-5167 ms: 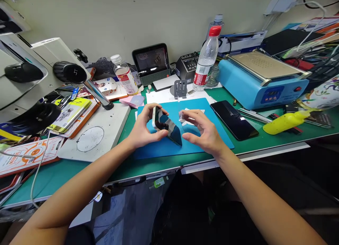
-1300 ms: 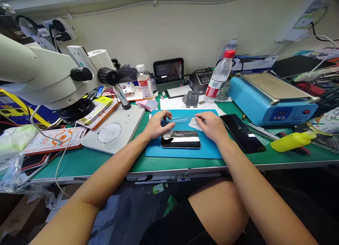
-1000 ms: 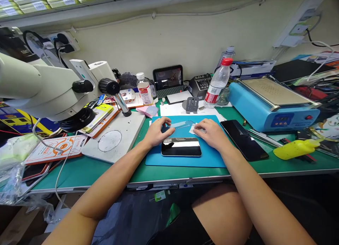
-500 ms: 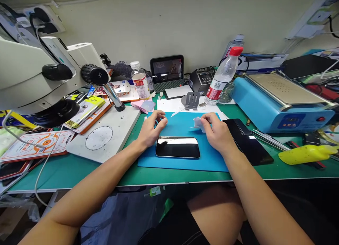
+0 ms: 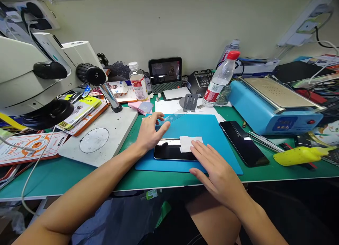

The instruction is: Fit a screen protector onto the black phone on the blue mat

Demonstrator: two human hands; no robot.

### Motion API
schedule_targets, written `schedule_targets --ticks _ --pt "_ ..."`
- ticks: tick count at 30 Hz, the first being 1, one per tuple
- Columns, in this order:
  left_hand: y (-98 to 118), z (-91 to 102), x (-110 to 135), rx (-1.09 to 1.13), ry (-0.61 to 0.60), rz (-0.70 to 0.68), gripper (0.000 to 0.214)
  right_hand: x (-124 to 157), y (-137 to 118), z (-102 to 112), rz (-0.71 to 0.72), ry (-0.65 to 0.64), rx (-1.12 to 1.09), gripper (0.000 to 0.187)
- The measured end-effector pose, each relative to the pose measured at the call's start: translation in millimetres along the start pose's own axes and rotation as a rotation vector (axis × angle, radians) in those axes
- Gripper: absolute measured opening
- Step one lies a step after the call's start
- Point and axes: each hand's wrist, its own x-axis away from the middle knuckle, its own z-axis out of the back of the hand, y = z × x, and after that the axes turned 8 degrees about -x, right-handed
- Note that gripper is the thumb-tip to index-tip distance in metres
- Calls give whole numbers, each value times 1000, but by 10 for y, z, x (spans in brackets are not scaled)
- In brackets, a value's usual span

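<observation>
From where I stand, the left hand (image 5: 152, 132) has its fingers curled and its thumb out, pinching one end of a thin clear sheet (image 5: 173, 117). The sheet is long, flat and glossy, slanting away above the mat towards the back; whether it is glass or plastic I can't tell. The right hand (image 5: 215, 169) grips nothing: its fingers lie straight and close together, the tips on a small white wipe (image 5: 186, 144), matte and roughly square, with slightly uneven edges.

The wipe lies flat over the right part of a phone (image 5: 168, 153), a dark, rounded slab with a thin pale rim and a mirror-like face that catches a bright white band. The phone lies lengthwise near the front of a smooth blue mat (image 5: 206, 128), on a green tabletop (image 5: 161, 183).

Just right of the mat lies a larger black phone (image 5: 243, 143), slim and shiny. Beyond it rests a soft-looking yellow bottle (image 5: 299, 156) with a tapered nozzle, tipped on its side.
</observation>
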Motion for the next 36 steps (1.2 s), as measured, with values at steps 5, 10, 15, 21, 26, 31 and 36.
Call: schedule_targets --ticks 5,10,15,21,26,31,36 --pt "-56 -22 -40 -98 -4 12 32 -53 -43 -91 -26 -71 22 62" --pt "-128 -54 -86 -222 -69 -27 41 94 -129 -85 -39 -57 -36 61" --pt "-158 -62 -103 -260 -176 -157 44 -4 -189 -137 -111 -78 -45 65" --pt "-187 -60 -100 -263 -232 -218 44 -304 -503 -273 -146 -153 -77 80" --pt "-201 -67 -96 -238 -221 -215 42 -99 -590 -237 -71 -165 -75 78" --pt "-161 -40 -94 -169 -190 -222 36 82 -327 -194 -220 -96 -20 76" --pt "-124 -28 -61 -76 -161 -249 35 -136 -393 -307 -343 -80 -16 91"
